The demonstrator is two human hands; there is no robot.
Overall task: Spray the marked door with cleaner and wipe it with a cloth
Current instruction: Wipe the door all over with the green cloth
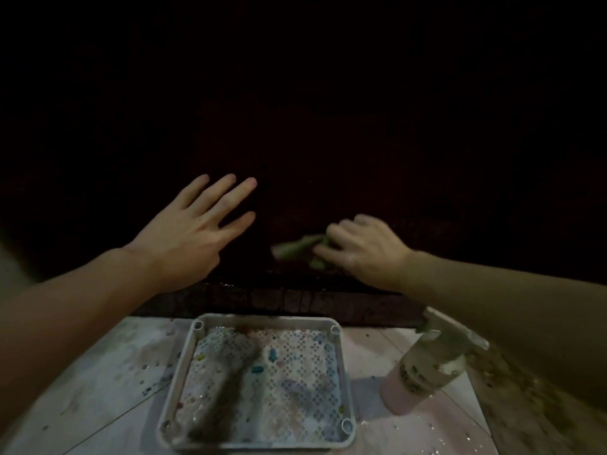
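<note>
The door fills the upper part of the view as a very dark, reddish-brown surface; the light is too poor to make out any marks on it. The right hand is low on the door, near its bottom edge, with its fingers curled round a bunched greenish cloth that it holds against the panel. The cloth sticks out to the left of the hand and is blurred. The left hand is to the left of the cloth and apart from it, its fingers straight and spread wide, holding nothing; whether the palm touches the door cannot be told.

Below the door runs a dark, wet-looking threshold. In front of it, on a pale tiled floor flecked with small coloured spots, stands a grey plastic basket with a perforated bottom, stained and dotted with coloured bits. To the right of the basket, just beside it, a spray bottle stands upright on the floor, holding pale pinkish liquid, its trigger head partly under the right forearm.
</note>
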